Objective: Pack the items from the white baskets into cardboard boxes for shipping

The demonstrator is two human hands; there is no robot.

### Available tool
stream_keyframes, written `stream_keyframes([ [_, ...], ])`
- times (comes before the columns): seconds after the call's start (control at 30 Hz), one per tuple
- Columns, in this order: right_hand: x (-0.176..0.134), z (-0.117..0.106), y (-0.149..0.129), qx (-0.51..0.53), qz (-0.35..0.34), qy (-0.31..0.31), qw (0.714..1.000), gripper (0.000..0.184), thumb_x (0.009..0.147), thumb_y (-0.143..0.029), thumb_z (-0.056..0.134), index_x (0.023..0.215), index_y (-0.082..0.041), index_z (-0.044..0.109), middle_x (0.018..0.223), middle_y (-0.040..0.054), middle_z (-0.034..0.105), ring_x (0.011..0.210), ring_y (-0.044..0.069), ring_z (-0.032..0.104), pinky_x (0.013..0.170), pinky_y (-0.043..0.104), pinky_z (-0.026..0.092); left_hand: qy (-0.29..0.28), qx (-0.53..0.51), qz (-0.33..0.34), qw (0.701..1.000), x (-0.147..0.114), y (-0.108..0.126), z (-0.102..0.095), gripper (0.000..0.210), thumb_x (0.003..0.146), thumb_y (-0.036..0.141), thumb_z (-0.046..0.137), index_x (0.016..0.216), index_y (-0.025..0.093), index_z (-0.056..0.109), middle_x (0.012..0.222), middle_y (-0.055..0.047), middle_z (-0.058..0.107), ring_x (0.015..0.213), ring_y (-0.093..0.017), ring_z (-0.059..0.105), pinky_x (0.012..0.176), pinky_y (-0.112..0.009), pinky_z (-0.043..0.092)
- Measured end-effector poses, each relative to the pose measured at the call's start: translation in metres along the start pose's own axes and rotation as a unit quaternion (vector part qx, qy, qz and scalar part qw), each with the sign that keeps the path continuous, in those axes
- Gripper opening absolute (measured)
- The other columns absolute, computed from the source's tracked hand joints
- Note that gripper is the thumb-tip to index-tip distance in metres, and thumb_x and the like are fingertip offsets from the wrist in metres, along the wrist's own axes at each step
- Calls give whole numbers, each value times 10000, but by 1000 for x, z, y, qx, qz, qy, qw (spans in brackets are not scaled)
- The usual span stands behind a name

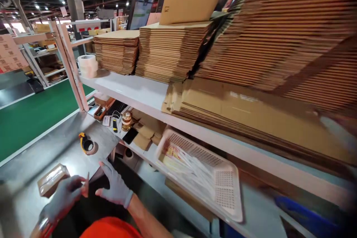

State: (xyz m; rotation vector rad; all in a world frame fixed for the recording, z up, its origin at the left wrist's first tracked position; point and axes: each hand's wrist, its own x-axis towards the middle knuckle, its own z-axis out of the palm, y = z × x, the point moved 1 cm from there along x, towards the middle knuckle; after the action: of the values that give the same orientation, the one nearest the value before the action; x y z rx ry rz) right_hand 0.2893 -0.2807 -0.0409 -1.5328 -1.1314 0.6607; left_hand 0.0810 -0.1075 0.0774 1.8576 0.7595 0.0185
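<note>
Both my hands wear grey gloves and are at the bottom left. My left hand is loosely curled over the steel table, right beside a small taped cardboard box. A thin reddish sliver shows at its fingertips; I cannot tell whether it is held. My right hand lies flat with fingers spread at the table's edge, holding nothing. A tape dispenser with a yellow handle stands on the table beyond my hands.
A white shelf carries tall stacks of flat cardboard and tape rolls. Below it are a white perforated basket of packets, a keyboard and a phone. Green floor lies left. A blurred pale shape is at right.
</note>
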Motion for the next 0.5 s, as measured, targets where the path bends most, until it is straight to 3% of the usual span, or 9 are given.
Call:
stream_keyframes([
  [0.03, -7, -8, -1, 13, 4, -18, 1000, 1149, 681, -615, 1052, 1696, -256, 651, 1782, 196, 595, 1649, 455, 560, 1384, 630, 436, -52, -15, 10, 998, 8, 9, 21, 545, 861, 744, 821, 995, 220, 885, 881, -67, 857, 791, -241, 730, 713, -317, 542],
  [0.1, -24, -22, 4, 71, 45, -53, 995, 799, 756, -663, 992, 1420, -240, 859, 1443, 158, 843, 1353, 410, 777, 1223, 587, 589, -104, -38, 11, 994, 18, 27, 51, 447, 847, 629, 846, 970, 200, 869, 848, -50, 827, 722, -194, 660, 697, -303, 495],
  [0.13, -33, -26, 9, 113, 74, -70, 988, 653, 804, -691, 947, 1259, -224, 913, 1238, 128, 900, 1171, 367, 829, 1111, 545, 644, -109, -53, 3, 993, 21, 33, 61, 434, 823, 600, 858, 966, 191, 858, 822, -38, 805, 680, -171, 614, 681, -297, 473],
  [0.2, -53, -33, 17, 201, 134, -96, 966, 599, 848, -752, 887, 1049, -190, 930, 973, 92, 894, 913, 292, 823, 919, 458, 666, -100, -86, -23, 991, 25, 40, 73, 459, 766, 579, 882, 982, 177, 834, 759, -11, 752, 612, -134, 531, 638, -285, 426],
  [0.3, -79, -39, 24, 262, 188, -95, 942, 673, 803, -802, 906, 1011, -162, 920, 945, 101, 885, 825, 257, 790, 821, 405, 638, -57, -119, -56, 990, 33, 36, 84, 531, 678, 578, 913, 1001, 173, 796, 683, 24, 682, 563, -118, 484, 587, -274, 370],
  [0.37, -89, -42, 26, 262, 216, -73, 938, 663, 774, -800, 929, 969, -167, 913, 913, 98, 879, 793, 254, 776, 804, 409, 641, 2, -129, -63, 990, 39, 29, 93, 566, 661, 595, 907, 1019, 176, 775, 658, 37, 650, 564, -123, 492, 572, -271, 365],
  [0.5, -90, -40, 26, 300, 248, 48, 920, 654, 731, -812, 952, 929, -191, 900, 902, 103, 881, 803, 286, 792, 874, 486, 676, 133, -209, -73, 966, 42, 12, 125, 709, 723, 703, 862, 1192, 190, 725, 770, 30, 670, 652, -145, 594, 573, -259, 447],
])
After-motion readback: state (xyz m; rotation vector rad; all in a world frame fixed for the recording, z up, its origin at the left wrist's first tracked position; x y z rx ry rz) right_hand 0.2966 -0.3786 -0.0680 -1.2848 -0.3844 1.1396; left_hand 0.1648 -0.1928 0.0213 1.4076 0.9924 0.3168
